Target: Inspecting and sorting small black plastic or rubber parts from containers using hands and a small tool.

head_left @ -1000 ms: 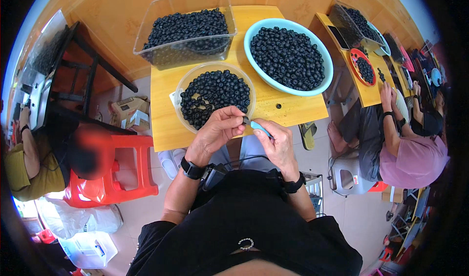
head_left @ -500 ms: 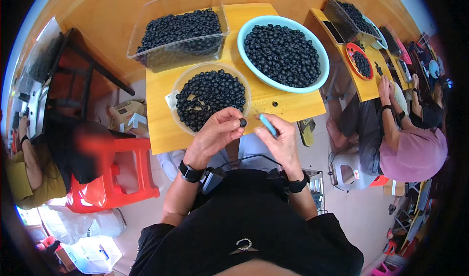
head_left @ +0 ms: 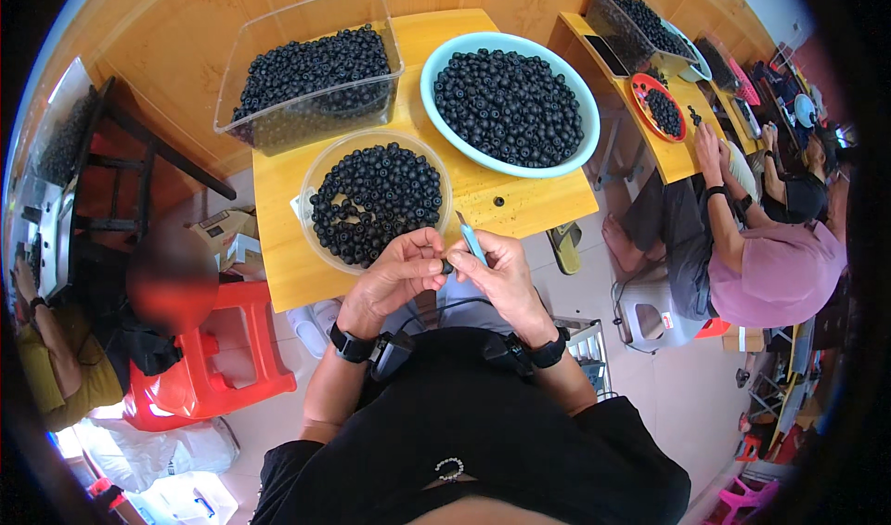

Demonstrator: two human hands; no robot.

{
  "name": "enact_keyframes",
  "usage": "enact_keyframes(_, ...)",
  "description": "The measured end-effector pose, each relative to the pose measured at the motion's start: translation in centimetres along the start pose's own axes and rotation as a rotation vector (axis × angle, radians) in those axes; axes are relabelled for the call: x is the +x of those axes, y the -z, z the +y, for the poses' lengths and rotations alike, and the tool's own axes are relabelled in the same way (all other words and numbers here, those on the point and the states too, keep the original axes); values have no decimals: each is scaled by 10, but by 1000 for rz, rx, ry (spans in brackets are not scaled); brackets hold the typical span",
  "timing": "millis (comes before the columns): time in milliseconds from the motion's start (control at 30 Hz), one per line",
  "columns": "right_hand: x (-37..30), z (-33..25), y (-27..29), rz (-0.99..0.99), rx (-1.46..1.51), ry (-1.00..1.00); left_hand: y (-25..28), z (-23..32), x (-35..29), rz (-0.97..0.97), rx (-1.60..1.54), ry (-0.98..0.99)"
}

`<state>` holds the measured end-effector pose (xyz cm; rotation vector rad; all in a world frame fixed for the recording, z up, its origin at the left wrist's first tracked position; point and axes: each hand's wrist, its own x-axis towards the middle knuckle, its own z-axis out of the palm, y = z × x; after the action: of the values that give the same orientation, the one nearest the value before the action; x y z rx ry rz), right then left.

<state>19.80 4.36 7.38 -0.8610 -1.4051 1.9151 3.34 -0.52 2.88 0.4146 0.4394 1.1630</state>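
Observation:
Between the thumb and fingers of my left hand (head_left: 394, 272) is a small round black rubber-like piece (head_left: 447, 267). My right hand (head_left: 506, 282) grips a slim knife with a light blue handle (head_left: 472, 244), its thin blade pointing up and away from me. The right fingertips are close against the black piece; whether they touch it I cannot tell. Just beyond my hands, a round clear tub (head_left: 448, 189) holds many similar pieces with holes in them. One loose black ring-like piece (head_left: 498, 201) lies on the yellow table (head_left: 548, 200) to the right.
A light blue basin (head_left: 589, 144) and a clear rectangular box (head_left: 278, 138), both full of black pieces, stand farther back. A red stool (head_left: 251, 311) is at the left beside a seated person. At right, people sit at another table with a red plate (head_left: 639, 107).
My hands have come together, the knife hand moving left toward the black piece. The knife now stands more upright. The whole view has shifted slightly.

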Motion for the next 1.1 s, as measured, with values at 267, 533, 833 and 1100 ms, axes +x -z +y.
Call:
enact_keyframes(267, 0, 7, 11, -31, -99, 3, -6, -4, 4, 89, 22, -12)
enact_keyframes(533, 55, -29, 77, 275, -534, 196, 7, 15, -25, 269, 174, -199)
enact_keyframes(833, 125, -62, 152, 580, -642, 390, 58, 44, -81, 864, 615, -469)
enact_keyframes(1100, 64, -15, 83, 424, -638, 447, 67, 51, -62, 1129, 1604, -598)
